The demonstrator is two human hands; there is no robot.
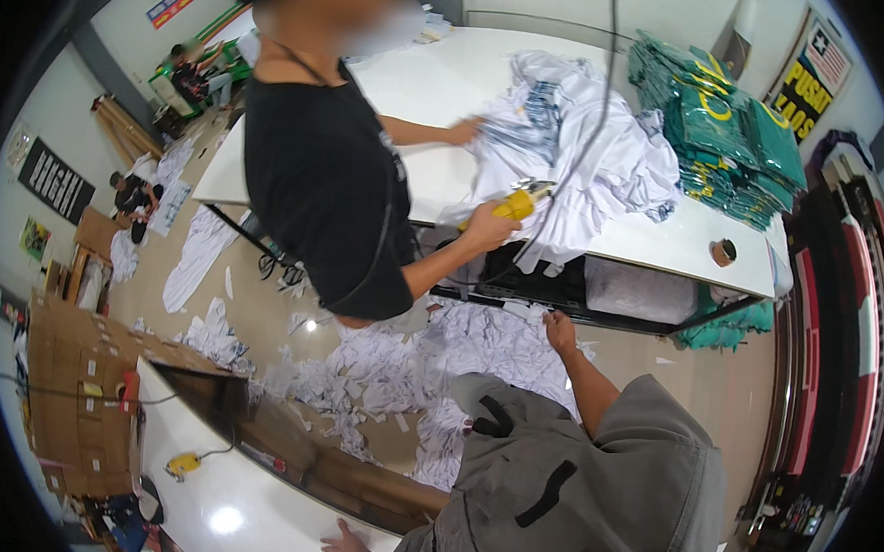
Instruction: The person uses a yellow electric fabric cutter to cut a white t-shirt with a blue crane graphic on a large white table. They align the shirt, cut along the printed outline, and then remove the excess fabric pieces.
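My left hand [347,544] rests with spread fingers on the edge of the near white table [255,485]. It holds nothing. My right hand [559,332] hangs low beside the far white table [441,74], its fingers loosely bent and nothing visible in them. Below and around it, a heap of white fabric scraps [489,337] covers the floor. Across from me a person in a black shirt [318,182] grips a yellow handheld cutter [517,203] against a pile of white cloth [606,145]. That person's other hand lies on the cloth.
Green plastic-wrapped packs [729,131] are stacked on the far table, near a brown tape roll [723,252]. A dark cable [604,106] hangs over that table. Another yellow cutter [183,463] lies on the near table. Cardboard boxes [77,388] stand left; fabric rolls [803,361] stand right.
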